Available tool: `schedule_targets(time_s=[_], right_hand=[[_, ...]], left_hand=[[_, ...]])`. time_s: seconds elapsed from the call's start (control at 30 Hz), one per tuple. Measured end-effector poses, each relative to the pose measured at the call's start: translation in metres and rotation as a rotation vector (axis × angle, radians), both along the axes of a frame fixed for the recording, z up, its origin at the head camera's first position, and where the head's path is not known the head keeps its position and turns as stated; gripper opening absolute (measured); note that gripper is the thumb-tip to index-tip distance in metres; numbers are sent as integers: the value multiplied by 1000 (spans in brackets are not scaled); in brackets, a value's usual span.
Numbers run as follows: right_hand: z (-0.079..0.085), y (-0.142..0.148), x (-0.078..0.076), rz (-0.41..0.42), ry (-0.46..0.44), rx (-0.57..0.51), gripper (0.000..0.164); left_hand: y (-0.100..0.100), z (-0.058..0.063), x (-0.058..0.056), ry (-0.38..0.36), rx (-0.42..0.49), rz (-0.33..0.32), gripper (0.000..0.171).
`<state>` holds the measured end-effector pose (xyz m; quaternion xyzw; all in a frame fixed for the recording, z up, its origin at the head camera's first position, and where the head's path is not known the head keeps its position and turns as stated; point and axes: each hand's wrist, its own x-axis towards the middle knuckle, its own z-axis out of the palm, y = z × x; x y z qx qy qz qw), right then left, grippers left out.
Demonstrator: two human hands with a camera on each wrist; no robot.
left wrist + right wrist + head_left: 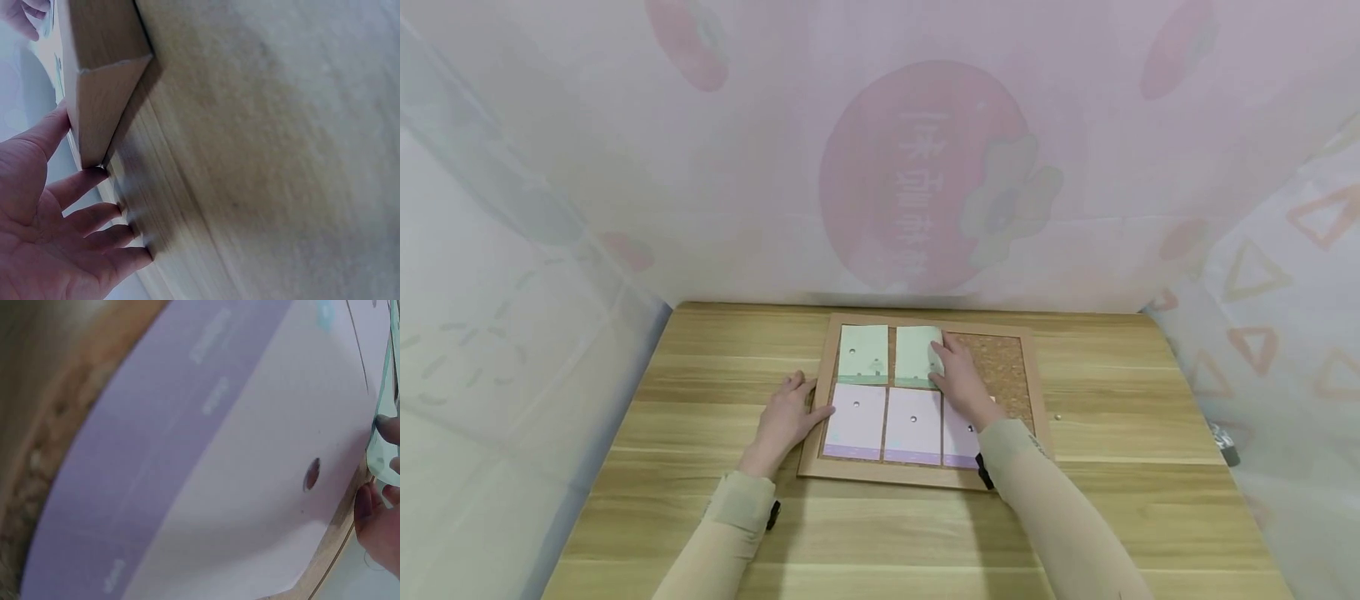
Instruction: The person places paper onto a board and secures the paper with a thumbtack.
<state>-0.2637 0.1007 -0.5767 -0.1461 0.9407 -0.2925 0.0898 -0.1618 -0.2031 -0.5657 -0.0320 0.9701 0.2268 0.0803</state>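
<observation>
A wood-framed cork board (pixel 1000 358) lies on the table. Two pale green paper sheets (pixel 863 350) sit side by side along its far row. At the right edge of the second green sheet (pixel 916 354), my right hand (pixel 962 379) pinches the paper, which bends up between thumb and fingers in the right wrist view. Below are several pale pink sheets (pixel 912 421) with purple bands, each with a small round pin (pixel 913 419). My left hand (pixel 786 421) lies at the frame's left side, its thumb touching the wooden frame (pixel 100 94) and its fingers extended onto the table.
The wood-grain table (pixel 1120 500) extends around the board. A small round bit (pixel 1058 417) lies right of the frame. Printed cloth (pixel 760 167) hangs behind the table and at both sides. A shiny object (pixel 1225 443) shows by the right edge.
</observation>
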Motion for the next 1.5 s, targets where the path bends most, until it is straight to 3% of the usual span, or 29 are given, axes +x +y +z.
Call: schedule_targets(time_s=[0.5, 1.07, 1.23, 1.37, 1.5], right_hand=[[-10, 6, 5, 116, 133, 192, 57], [-11, 8, 6, 112, 148, 222, 58], [-12, 8, 6, 104, 137, 214, 59], [-12, 8, 5, 105, 124, 217, 59], [-10, 8, 4, 114, 112, 220, 56]], left_hand=[[1, -1, 0, -7, 0, 6, 73], [1, 2, -1, 6, -57, -32, 72], [11, 6, -4, 117, -68, -58, 66], [31, 10, -9, 236, -99, -142, 58], [59, 12, -13, 254, -141, -220, 56]])
